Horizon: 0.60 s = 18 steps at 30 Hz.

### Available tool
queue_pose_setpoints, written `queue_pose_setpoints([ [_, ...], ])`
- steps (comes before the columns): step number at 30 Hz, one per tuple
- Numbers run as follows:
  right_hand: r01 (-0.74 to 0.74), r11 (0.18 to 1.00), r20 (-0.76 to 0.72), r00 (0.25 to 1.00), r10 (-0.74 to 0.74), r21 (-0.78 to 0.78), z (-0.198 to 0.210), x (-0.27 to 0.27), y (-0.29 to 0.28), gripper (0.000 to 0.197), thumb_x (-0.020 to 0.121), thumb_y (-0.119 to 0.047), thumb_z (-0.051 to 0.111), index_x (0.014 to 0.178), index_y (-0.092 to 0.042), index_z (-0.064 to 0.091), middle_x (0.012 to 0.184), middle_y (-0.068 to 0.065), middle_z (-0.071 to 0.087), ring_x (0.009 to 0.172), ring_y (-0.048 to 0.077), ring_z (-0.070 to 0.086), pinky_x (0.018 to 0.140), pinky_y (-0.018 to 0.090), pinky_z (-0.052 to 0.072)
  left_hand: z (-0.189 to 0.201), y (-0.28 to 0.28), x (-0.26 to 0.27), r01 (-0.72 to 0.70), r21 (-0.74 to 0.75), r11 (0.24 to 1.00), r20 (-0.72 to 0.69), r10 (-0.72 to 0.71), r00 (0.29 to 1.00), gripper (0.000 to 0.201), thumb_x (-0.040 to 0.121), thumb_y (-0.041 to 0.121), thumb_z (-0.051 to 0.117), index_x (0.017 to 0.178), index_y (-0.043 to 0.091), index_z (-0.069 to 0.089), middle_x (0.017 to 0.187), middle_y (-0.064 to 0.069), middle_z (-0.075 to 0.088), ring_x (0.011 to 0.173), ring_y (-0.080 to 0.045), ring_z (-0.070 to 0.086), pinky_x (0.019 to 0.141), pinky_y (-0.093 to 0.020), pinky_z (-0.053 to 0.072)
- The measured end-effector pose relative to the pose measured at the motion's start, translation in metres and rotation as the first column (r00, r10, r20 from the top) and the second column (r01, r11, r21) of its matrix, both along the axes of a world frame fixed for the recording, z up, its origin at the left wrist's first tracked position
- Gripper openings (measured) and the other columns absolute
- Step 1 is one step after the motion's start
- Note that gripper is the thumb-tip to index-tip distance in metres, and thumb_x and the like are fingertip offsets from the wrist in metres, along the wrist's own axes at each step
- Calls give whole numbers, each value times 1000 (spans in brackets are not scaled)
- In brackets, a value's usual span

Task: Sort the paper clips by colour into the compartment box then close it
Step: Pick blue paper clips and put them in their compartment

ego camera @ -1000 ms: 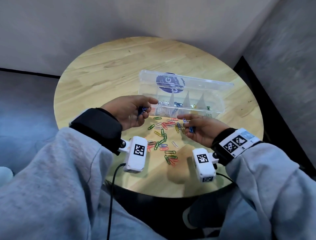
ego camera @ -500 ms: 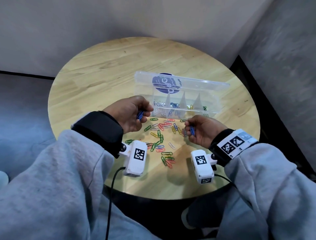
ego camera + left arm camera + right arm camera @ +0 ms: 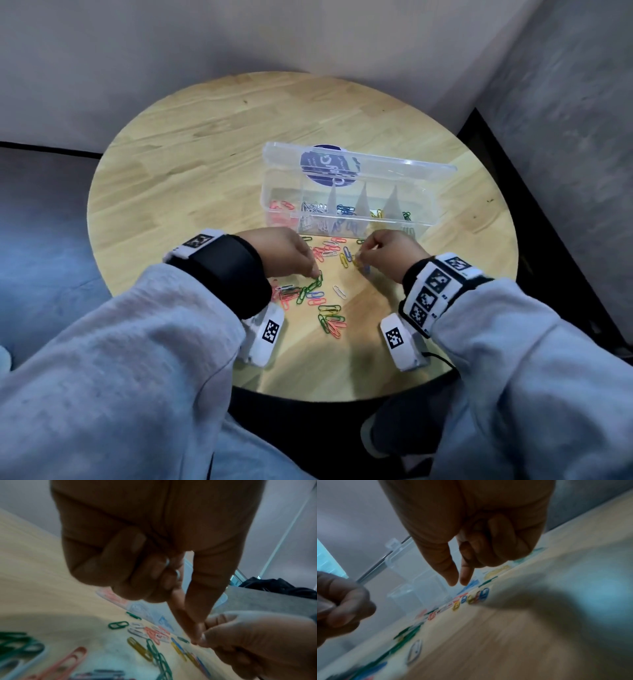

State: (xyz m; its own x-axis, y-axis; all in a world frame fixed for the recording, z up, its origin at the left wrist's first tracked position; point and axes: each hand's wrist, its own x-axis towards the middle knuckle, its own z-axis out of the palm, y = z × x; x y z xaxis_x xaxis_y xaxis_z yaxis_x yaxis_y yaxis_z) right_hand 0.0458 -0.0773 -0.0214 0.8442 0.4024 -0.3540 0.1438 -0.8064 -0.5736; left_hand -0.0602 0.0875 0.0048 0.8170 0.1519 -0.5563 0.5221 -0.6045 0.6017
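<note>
The clear compartment box (image 3: 346, 224) stands open at the table's middle, its lid (image 3: 394, 168) upright. It holds pink, silver, blue, yellow and green clips in separate compartments. Loose mixed paper clips (image 3: 329, 308) lie in front of it. My left hand (image 3: 315, 274) is palm down, thumb and forefinger tips together at a green clip (image 3: 317, 283). In the left wrist view its (image 3: 197, 638) curled fingers trap clips (image 3: 177, 573) against the palm. My right hand (image 3: 359, 253) reaches down over yellow and blue clips, thumb and forefinger nearly touching (image 3: 459, 584). A blue clip (image 3: 366, 270) shows under its curled fingers.
The round wooden table (image 3: 205, 171) stands in a corner between pale walls. Its near edge is close to my knees. White wrist cameras (image 3: 267, 334) hang under both forearms, just above the tabletop. Bare wood lies to the left of the box.
Both hands have turned palm down and dropped onto the loose clips. The left hand has moved back from the box front to the green clips. The box has not moved.
</note>
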Motion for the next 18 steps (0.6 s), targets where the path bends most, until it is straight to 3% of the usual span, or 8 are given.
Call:
queue_pose_setpoints([
  [1, -25, 999, 30, 999, 26, -29, -1, -2, 5, 11, 84, -18, 62, 74, -20, 59, 69, -5, 58, 65, 12, 53, 50, 20, 35, 0, -2, 0, 27, 40, 999, 16, -27, 1000, 14, 82, 26, 66, 93, 22, 74, 71, 13, 61, 71, -8, 55, 66, -20, 43],
  [3, -56, 994, 58, 996, 61, -91, -2, -3, 13, 6, 82, -23, 63, 77, -23, 60, 76, -5, 60, 72, 14, 57, 54, 21, 38, 0, -7, 2, 70, 121, 990, 40, -75, 996, 13, 81, 21, 67, 93, 24, 72, 66, 17, 55, 63, 0, 49, 58, -18, 38],
  [7, -140, 968, 65, 985, 157, -207, 0, -1, 23, 9, 82, -27, 64, 87, -24, 57, 81, -5, 55, 79, 16, 54, 54, 22, 35, -7, -17, 7, 147, 205, 968, 14, -153, 988, 14, 77, 22, 70, 89, 28, 69, 61, 14, 52, 57, -2, 48, 54, -19, 36],
  [11, -195, 939, 42, 976, 215, -283, 0, 3, 29, 11, 85, -22, 60, 93, -16, 61, 102, 4, 64, 89, 19, 56, 70, 26, 43, -13, -27, 10, 165, 247, 955, -9, -168, 986, 15, 79, 19, 70, 93, 25, 68, 59, 13, 51, 51, 0, 45, 48, -16, 35],
  [18, -191, 953, -76, 981, 178, -237, -4, 4, 18, 11, 81, -23, 69, 85, -16, 61, 86, 2, 61, 81, 17, 55, 72, 25, 45, -19, -32, 13, 206, 335, 919, -28, -209, 978, 12, 79, 14, 68, 81, 24, 62, 58, 11, 49, 50, -2, 42, 45, -18, 30],
])
